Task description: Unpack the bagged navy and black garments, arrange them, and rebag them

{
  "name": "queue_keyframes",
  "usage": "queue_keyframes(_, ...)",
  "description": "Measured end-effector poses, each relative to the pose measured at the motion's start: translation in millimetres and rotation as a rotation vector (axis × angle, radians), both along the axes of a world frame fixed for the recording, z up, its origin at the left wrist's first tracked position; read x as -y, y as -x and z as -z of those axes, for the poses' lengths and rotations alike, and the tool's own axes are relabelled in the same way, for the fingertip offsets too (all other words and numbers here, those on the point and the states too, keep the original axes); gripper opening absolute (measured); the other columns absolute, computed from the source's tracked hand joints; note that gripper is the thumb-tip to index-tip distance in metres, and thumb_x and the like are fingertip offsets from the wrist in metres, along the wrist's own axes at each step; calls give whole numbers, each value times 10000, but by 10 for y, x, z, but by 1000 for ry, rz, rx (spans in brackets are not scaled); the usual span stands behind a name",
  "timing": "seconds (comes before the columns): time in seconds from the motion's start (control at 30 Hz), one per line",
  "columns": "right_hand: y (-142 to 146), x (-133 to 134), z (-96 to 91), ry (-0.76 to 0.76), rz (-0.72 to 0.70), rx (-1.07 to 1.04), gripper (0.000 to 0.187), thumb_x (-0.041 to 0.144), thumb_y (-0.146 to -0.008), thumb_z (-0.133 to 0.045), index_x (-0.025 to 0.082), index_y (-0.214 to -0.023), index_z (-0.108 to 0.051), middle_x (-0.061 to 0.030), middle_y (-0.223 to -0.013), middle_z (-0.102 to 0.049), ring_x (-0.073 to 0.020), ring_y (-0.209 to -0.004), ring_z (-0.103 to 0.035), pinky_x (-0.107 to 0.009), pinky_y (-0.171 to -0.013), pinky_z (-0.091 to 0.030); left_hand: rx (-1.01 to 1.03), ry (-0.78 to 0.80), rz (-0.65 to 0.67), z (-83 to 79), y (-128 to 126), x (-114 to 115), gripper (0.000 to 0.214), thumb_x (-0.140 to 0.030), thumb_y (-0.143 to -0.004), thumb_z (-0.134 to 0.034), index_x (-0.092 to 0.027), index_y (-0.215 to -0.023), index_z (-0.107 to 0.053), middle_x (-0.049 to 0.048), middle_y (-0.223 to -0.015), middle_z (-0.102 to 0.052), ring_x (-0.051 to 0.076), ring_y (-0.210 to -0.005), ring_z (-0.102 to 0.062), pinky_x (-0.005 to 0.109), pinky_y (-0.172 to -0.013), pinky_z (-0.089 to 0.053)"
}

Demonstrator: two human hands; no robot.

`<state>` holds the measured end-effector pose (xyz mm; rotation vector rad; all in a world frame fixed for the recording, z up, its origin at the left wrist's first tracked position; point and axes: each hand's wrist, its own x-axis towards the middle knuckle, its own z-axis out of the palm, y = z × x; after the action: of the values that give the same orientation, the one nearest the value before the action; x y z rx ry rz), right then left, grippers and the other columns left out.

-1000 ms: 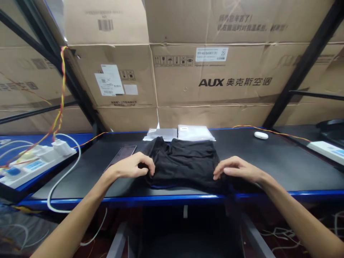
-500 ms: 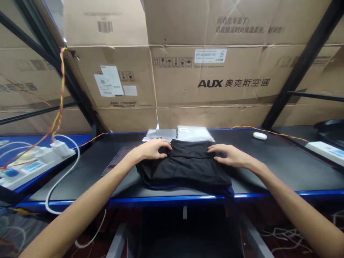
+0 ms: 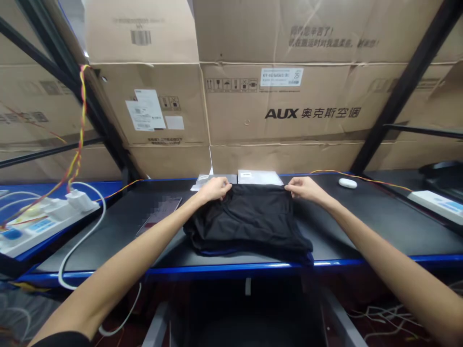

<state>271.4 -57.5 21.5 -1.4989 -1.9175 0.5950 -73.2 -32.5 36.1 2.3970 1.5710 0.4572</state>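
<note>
A black garment [image 3: 249, 219] lies bunched on the dark tabletop near its front edge, with a strip of dark blue cloth showing along the near side. My left hand [image 3: 217, 189] pinches its far left corner. At the far right corner my right hand [image 3: 302, 188] pinches the same cloth, so the far edge is drawn straight between them and slightly raised. What kind of garment it is I cannot tell. Behind it lie two flat packets, a clear plastic one [image 3: 220, 180] and a white one [image 3: 260, 178].
A phone [image 3: 159, 214] lies left of the cloth. At far left is a power strip [image 3: 39, 221] with plugs and a white cable [image 3: 103, 217]. On the right are a small white case [image 3: 347, 183] and another power strip [image 3: 437, 205]. Cardboard [image 3: 282, 130] walls the back.
Both hands have closed on the garment's far corners, moving slightly up and away. Its far edge has been lifted and pulled straight, and now covers part of the white packet.
</note>
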Motion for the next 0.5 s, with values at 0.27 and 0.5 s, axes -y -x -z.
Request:
queue_keyframes(0.27, 41, 0, 189, -110, 60, 167, 176, 396, -733, -626, 224, -695, -623, -7, -660, -670, -185, -632, -606, -290, -605, -432, -61, -224, -31, 101, -13, 100, 156, -313, -870, -549, -196, -862, -652, 72, -874, -718, 245, -845, -671, 342, -791, -502)
queue_keyframes(0.5, 297, 228, 74, -393, -135, 155, 322, 479, -904, -515, 218, -876, -702, -64, -903, -731, -242, -858, -662, -379, -825, -513, -91, -279, 384, -58, 76, 432, 398, -523, -914, -549, -265, -1197, -660, 36, -1325, -630, 253, -1278, -531, 404, -1128, -352)
